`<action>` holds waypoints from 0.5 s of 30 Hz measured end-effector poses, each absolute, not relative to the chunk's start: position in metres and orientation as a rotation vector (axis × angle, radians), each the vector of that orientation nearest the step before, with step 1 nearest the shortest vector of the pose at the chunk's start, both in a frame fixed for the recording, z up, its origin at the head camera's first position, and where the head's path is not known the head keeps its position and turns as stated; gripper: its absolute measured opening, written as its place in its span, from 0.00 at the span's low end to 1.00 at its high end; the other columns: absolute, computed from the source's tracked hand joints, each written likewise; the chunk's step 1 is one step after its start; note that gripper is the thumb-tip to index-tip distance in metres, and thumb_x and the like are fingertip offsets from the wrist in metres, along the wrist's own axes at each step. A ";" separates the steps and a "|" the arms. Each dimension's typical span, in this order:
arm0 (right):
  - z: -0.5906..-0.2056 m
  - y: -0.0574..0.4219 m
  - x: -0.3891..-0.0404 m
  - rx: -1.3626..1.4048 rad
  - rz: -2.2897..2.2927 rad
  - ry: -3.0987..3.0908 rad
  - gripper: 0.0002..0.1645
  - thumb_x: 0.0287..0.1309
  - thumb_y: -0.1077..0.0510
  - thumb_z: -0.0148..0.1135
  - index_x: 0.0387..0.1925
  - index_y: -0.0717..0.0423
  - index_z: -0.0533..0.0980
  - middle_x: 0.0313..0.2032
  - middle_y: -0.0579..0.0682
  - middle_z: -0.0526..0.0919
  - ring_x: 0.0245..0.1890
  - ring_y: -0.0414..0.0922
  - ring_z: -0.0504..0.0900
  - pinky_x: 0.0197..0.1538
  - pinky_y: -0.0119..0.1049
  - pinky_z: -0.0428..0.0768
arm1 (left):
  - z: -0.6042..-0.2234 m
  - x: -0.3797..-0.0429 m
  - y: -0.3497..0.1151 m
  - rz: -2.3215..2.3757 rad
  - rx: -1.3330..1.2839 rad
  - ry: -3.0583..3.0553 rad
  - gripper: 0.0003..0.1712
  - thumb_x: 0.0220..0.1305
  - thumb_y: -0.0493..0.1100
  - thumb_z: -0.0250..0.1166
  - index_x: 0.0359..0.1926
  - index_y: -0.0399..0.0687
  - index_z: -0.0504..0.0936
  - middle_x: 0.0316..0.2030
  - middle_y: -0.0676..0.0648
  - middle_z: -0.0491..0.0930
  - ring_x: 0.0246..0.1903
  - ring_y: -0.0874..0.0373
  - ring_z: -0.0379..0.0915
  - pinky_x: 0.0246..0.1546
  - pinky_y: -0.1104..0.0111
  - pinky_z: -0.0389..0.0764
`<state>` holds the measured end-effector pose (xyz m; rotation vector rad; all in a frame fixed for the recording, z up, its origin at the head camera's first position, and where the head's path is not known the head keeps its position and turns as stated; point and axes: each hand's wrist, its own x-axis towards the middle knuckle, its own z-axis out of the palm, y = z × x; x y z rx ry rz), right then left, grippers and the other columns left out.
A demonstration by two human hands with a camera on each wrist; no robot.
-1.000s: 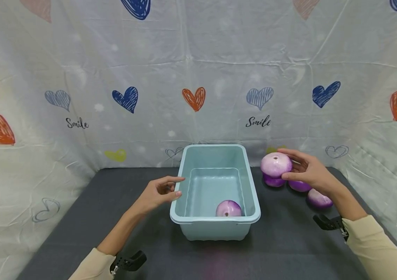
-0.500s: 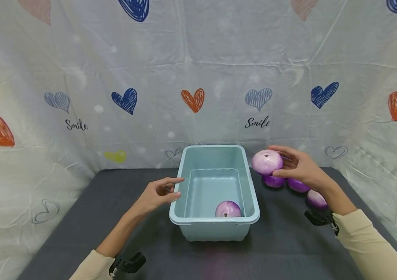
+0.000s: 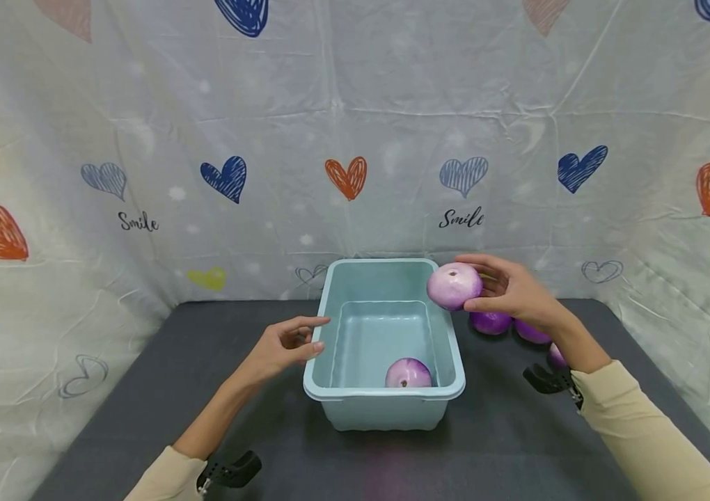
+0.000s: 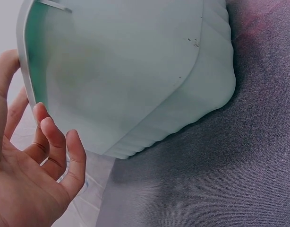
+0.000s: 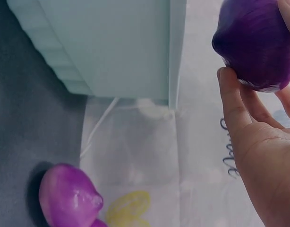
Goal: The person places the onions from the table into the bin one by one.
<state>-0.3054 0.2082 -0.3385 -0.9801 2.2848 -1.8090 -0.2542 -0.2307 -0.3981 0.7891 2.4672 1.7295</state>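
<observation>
Your right hand (image 3: 508, 287) has carried the pinched onion (image 3: 454, 285) left, from the other onions (image 3: 489, 323) on the desk (image 3: 223, 341) to the right rim of the tub (image 3: 385, 394). Your left hand (image 3: 282, 342) still grips the opposite rim.

In the head view, the tub's front wall (image 3: 386, 414) hides the underside of the onion inside (image 3: 408, 374), and the right wrist (image 3: 585, 349) covers part of the rightmost onion (image 3: 557, 356). Picture edges in the right wrist view crop the lifted onion (image 5: 256, 45), the right grip (image 5: 265, 146) and a lower onion (image 5: 67, 196). Dark specks (image 4: 196, 43) in the left wrist view are too small to identify.
</observation>
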 end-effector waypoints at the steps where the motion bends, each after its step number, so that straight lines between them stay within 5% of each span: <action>1: -0.338 0.206 -0.306 -0.989 -1.805 2.279 0.44 0.55 0.67 0.75 0.72 0.60 0.67 0.68 0.54 0.71 0.67 0.53 0.70 0.62 0.40 0.72 | -0.398 -0.254 -0.231 1.730 0.790 2.467 0.26 0.70 0.37 0.67 0.67 0.37 0.76 0.34 0.41 0.70 0.27 0.51 0.69 0.33 0.58 0.77; 15: -0.336 0.181 -0.310 -1.065 -1.805 2.128 0.43 0.58 0.68 0.74 0.73 0.57 0.66 0.68 0.57 0.69 0.66 0.58 0.70 0.60 0.44 0.75 | -0.400 -0.254 -0.230 1.743 0.815 2.447 0.26 0.71 0.37 0.66 0.67 0.37 0.75 0.33 0.36 0.70 0.27 0.43 0.71 0.32 0.59 0.78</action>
